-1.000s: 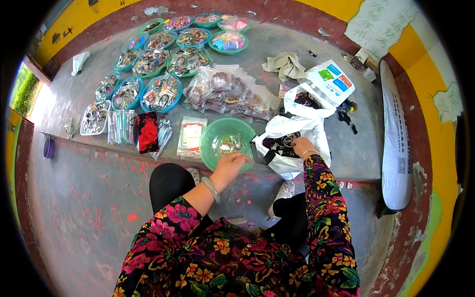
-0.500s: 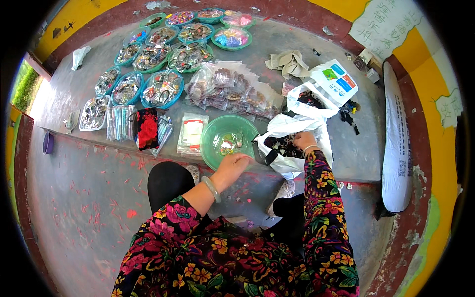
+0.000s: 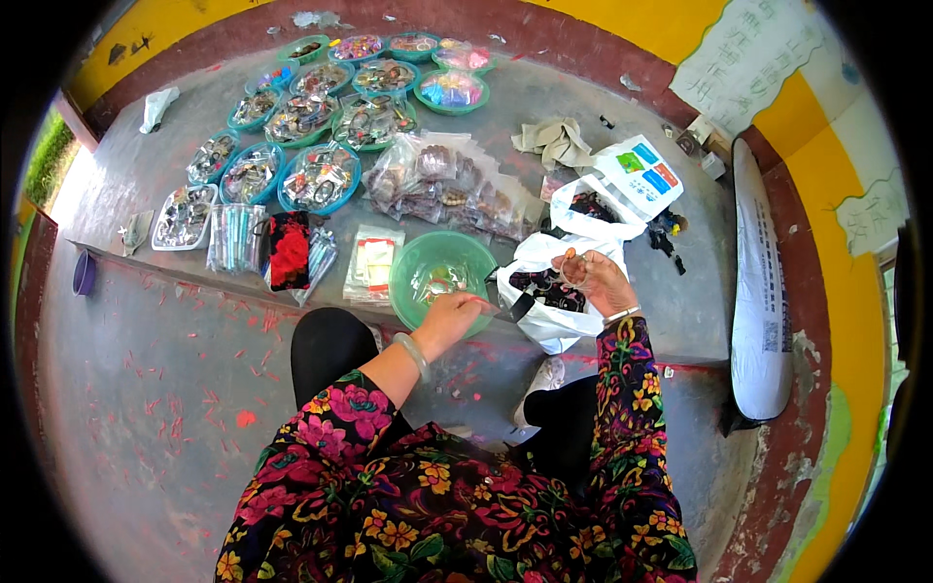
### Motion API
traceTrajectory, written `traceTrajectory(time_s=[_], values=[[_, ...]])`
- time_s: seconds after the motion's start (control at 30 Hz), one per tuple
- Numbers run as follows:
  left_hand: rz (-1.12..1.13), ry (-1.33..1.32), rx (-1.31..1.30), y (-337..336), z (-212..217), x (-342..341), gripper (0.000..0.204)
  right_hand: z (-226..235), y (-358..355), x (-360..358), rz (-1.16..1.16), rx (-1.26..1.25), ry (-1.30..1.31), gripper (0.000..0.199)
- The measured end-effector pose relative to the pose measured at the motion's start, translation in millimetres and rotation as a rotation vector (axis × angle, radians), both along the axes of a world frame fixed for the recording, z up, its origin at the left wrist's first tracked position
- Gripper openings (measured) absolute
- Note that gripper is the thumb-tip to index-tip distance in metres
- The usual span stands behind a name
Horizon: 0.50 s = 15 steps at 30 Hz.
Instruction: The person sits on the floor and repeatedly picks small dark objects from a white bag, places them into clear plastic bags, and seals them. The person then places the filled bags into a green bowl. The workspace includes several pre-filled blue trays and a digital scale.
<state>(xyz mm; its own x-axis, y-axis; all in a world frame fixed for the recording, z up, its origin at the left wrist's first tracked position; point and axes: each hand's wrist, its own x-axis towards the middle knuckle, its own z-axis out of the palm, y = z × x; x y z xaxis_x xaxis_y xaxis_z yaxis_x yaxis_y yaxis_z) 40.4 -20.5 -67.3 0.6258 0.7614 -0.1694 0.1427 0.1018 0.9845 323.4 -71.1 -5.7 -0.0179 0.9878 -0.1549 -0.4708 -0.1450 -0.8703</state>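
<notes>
My left hand (image 3: 449, 317) rests at the near rim of a green plastic bowl (image 3: 412, 273) with small packets inside, its fingers curled on the rim. My right hand (image 3: 595, 280) is raised over an open white plastic bag (image 3: 544, 325) with dark contents and pinches a small thin ring-like item between its fingertips. Both arms wear floral sleeves and a bangle at the wrist.
Several teal bowls (image 3: 319, 180) of wrapped trinkets spread over the grey ledge at the back left. Clear packets (image 3: 452, 185), a red-black pouch (image 3: 289, 249), a small packet pile (image 3: 374, 264), a white box (image 3: 641, 173) and a cloth (image 3: 554, 141) lie around. A long white board (image 3: 763, 291) stands at the right.
The right hand has lifted slightly above the white bag with the small item. The left hand stays at the green bowl's rim.
</notes>
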Motion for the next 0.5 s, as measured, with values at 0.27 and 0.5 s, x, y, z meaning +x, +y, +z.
traceTrajectory(time_s=[0.27, 0.5], values=[[0.046, -0.046, -0.03, 3.4, 3.1, -8.3, 0.028, 18.4, -18.1, -82.4, -0.005, -0.019, -0.021, 0.015], [0.034, 0.09, -0.063, 2.3, 4.5, -9.9, 0.029, 8.9, -10.9, -121.1, 0.07, -0.061, -0.6, 0.019]])
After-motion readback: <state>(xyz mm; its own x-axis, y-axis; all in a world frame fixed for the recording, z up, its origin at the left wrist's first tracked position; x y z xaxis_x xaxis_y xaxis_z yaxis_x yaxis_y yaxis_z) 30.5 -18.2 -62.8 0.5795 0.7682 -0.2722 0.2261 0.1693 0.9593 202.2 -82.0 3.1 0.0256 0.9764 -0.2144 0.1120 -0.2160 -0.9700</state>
